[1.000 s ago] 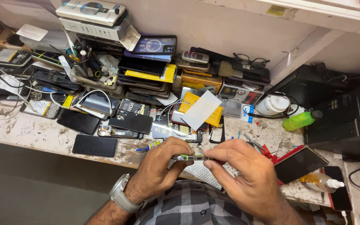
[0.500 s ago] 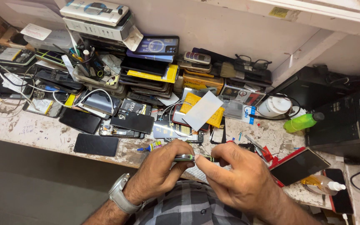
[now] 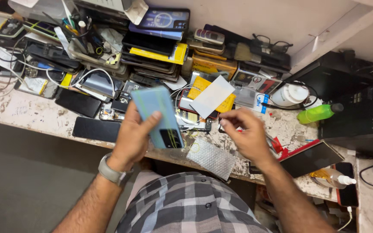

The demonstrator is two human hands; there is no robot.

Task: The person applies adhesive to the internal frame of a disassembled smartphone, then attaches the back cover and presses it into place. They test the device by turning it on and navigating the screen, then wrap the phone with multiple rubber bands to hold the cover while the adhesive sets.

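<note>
The left hand (image 3: 135, 131) grips a pale blue-green slab-shaped smartphone (image 3: 158, 116), back side up, with the thumb pressed on its face and the remaining fingers wrapped beneath. The dark camera block sits at the lower end, nearest the body. The phone is raised above the worktop (image 3: 26, 110), tilted toward the camera, which presents its rear panel for inspection. The right hand (image 3: 247, 133) hovers just beside it; its fingers (image 3: 232, 117) are curled with thumb and forefinger close together, but whether they pinch anything cannot be determined. A grey wristwatch (image 3: 111, 171) sits on the left wrist. Below the hands, a clear bubble-wrap sheet (image 3: 210, 157) lies at the worktop edge. A white rectangular card (image 3: 212, 97) rests on yellow packets behind. A green plastic bottle (image 3: 318, 113) lies well apart to the right.
</note>
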